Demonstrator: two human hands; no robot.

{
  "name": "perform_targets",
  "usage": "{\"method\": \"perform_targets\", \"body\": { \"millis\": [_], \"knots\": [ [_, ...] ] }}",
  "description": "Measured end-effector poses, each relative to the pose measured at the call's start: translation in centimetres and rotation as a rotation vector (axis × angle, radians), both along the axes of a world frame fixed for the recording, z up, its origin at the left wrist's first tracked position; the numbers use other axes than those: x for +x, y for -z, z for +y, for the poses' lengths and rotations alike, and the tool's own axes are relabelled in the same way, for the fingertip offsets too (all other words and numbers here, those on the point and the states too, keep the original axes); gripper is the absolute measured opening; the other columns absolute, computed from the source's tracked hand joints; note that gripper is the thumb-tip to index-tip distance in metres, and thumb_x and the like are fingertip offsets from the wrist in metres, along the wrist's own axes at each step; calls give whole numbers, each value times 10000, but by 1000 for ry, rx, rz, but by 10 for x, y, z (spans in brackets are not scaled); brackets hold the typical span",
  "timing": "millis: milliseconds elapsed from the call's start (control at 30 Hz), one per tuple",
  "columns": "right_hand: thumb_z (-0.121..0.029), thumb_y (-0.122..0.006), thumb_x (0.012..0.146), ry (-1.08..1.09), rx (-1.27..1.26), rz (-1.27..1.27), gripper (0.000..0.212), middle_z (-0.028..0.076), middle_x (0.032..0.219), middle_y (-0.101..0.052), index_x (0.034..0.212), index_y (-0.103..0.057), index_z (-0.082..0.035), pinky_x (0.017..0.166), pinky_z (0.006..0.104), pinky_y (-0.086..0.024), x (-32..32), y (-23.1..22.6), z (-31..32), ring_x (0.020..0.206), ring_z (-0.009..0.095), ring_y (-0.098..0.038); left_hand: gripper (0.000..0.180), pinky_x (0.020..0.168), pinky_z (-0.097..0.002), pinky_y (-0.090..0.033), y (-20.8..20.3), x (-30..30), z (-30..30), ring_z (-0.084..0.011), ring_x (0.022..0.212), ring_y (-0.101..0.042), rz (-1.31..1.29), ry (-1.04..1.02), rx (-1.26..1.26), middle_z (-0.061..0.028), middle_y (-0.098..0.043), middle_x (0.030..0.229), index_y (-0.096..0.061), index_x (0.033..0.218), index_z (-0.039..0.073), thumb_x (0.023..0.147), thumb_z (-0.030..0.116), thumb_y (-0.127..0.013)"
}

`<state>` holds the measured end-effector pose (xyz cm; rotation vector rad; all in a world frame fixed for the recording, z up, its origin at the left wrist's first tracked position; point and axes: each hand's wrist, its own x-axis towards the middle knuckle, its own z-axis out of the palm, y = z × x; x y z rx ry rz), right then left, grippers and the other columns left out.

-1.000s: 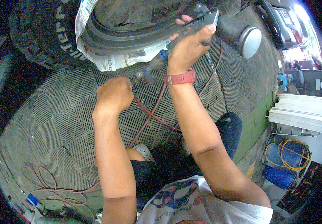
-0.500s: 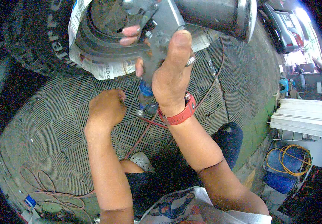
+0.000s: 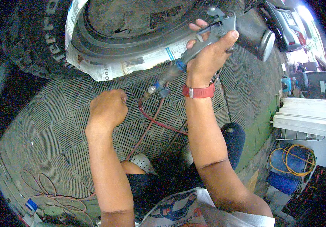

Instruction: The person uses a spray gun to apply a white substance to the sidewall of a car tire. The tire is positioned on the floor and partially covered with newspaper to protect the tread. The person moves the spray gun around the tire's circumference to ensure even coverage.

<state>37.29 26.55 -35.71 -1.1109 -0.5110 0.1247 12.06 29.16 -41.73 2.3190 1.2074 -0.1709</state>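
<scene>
My right hand [image 3: 207, 63], with a red watch [image 3: 201, 91] at the wrist, grips a metal spray gun [image 3: 224, 25] by its handle. A dark cup [image 3: 248, 31] with a silver end is attached on the gun's right. Below the handle, an air fitting [image 3: 152, 89] joins a red hose [image 3: 147, 115]. Just left of the gun lies a wheel rim [image 3: 113, 51], edged by newspaper [image 3: 132, 67] tucked between it and the black tire [image 3: 28, 47]. My left hand [image 3: 108, 108] is a closed fist above the floor mat, apart from the wheel; nothing shows sticking out of it.
Grey slatted matting [image 3: 76, 151] covers the floor, and the hose runs across it between my legs. Coiled hose [image 3: 57, 196] lies at the lower left. A blue drum [image 3: 291, 166] with a yellow hose, white panels [image 3: 302, 117] and a silver car [image 3: 289, 26] are at the right.
My right hand has swung the spray gun to the right, away from over the wheel rim, uncovering more of the newspaper. My left fist has stayed in place.
</scene>
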Motion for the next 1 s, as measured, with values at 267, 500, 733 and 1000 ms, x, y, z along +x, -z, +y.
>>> {"method": "perform_targets", "body": {
  "millis": [267, 500, 733, 1000],
  "knots": [
    [-682, -336, 1118, 16, -123, 32, 753, 203, 1062, -754, 1367, -573, -12, 498, 311, -533, -2, 6, -8, 882, 277, -763, 262, 926, -568, -577, 1, 3, 2, -461, 1042, -728, 16, 14, -21, -215, -775, 1103, -787, 1103, 105, 970, 239, -606],
    [-648, -325, 1136, -157, 47, -58, 743, 184, 1013, -775, 1225, -621, 27, 473, 319, -546, -43, -15, -7, 785, 234, -756, 277, 952, -572, -568, 4, 3, 2, -448, 1067, -730, -13, 9, -14, -212, -777, 1121, -784, 1139, 117, 939, 184, -603],
    [-686, -302, 1123, -25, -36, -83, 775, 175, 1053, -771, 1282, -604, 10, 486, 306, -557, -27, -11, -23, 844, 243, -767, 307, 991, -546, -563, -6, 5, 2, -424, 1111, -736, 19, -5, -49, -211, -781, 1147, -795, 1165, 113, 948, 170, -586],
    [-768, -307, 1077, 8, -89, -76, 864, 212, 1127, -745, 1460, -511, -21, 506, 304, -547, -25, -10, -37, 950, 284, -757, 296, 981, -545, -567, -1, 6, 3, -420, 1104, -741, 30, 5, -53, -202, -785, 1146, -800, 1154, 121, 954, 185, -591]
  ]
}}
